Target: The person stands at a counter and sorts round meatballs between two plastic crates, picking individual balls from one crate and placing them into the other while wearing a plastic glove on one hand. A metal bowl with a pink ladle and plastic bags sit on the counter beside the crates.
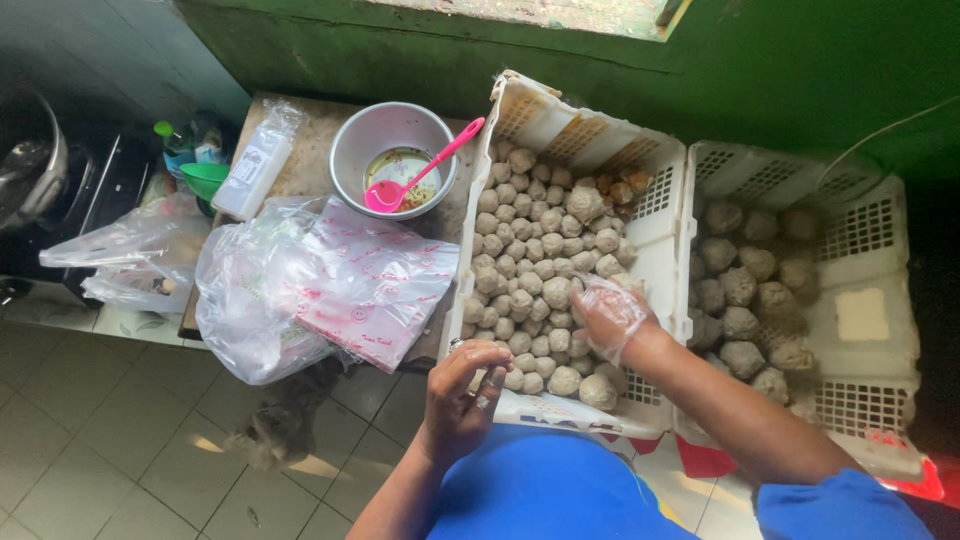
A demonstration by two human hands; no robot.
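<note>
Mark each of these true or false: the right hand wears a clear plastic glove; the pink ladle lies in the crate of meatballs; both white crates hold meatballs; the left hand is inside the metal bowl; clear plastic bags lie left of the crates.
1. The right hand wears a clear plastic glove. True.
2. The pink ladle lies in the crate of meatballs. False: it rests in the metal bowl.
3. Both white crates hold meatballs. True: the left crate holds many small ones, the right crate fewer, larger ones.
4. The left hand is inside the metal bowl. False: it is at the left crate's near edge.
5. Clear plastic bags lie left of the crates. True.
</note>
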